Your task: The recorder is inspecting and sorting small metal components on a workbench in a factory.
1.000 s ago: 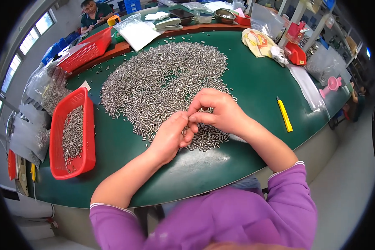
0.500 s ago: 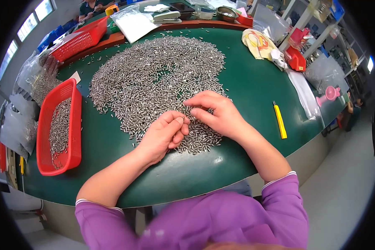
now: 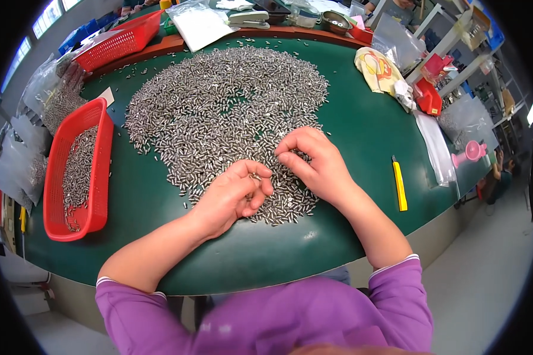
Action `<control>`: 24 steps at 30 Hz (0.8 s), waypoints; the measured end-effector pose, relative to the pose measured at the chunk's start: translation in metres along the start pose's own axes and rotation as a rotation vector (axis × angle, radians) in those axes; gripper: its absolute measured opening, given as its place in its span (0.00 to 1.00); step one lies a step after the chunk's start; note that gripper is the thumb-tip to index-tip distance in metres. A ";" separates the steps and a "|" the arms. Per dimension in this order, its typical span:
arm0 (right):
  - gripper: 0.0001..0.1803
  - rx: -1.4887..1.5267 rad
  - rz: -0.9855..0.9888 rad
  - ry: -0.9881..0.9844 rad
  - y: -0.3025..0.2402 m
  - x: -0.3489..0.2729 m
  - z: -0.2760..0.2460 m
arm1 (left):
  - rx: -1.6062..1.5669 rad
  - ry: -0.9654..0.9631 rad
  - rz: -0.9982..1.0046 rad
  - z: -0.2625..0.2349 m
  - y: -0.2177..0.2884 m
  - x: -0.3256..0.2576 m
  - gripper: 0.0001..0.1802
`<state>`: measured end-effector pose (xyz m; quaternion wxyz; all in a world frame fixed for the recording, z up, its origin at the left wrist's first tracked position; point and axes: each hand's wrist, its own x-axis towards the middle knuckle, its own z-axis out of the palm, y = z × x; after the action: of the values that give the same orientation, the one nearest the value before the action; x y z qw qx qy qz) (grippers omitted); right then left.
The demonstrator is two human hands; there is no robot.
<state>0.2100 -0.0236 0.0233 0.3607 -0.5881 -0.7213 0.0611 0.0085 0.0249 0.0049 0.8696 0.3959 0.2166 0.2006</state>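
Left hand (image 3: pixel 234 195) cupped palm-up at the near edge of the heap, fingers curled loosely around what looks like a few small metal pins; exact count hidden in the palm. Right hand (image 3: pixel 311 160) just beside it, fingertips pinched together on the pile, apparently nipping single pieces, though whether one is actually gripped cannot be told. Both rest on the big spread of small silver pins (image 3: pixel 231 112) covering the middle of the green table (image 3: pixel 361 130). Judged step: hand-picking or sorting pins, gathering them into the cupped left palm. Next move likely calls for a fine pinch and a short transfer between hands without spilling. Red basket (image 3: pixel 77 171) at far left, partly filled with like pins. Yellow utility knife (image 3: pixel 399 183) lies well to the right, untouched.
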 end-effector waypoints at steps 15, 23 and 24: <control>0.07 0.281 -0.086 -0.077 -0.014 -0.008 0.005 | 0.079 0.015 -0.013 -0.001 -0.004 -0.001 0.08; 0.07 -0.124 0.005 -0.164 0.009 -0.010 0.006 | 0.018 -0.015 -0.027 0.002 -0.002 0.000 0.12; 0.06 -0.146 0.004 -0.194 0.009 -0.009 0.006 | 0.009 0.000 -0.031 0.002 -0.002 -0.001 0.12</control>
<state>0.2137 -0.0269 0.0099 0.2454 -0.6057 -0.7540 0.0658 0.0094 0.0222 0.0051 0.8708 0.3962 0.2237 0.1864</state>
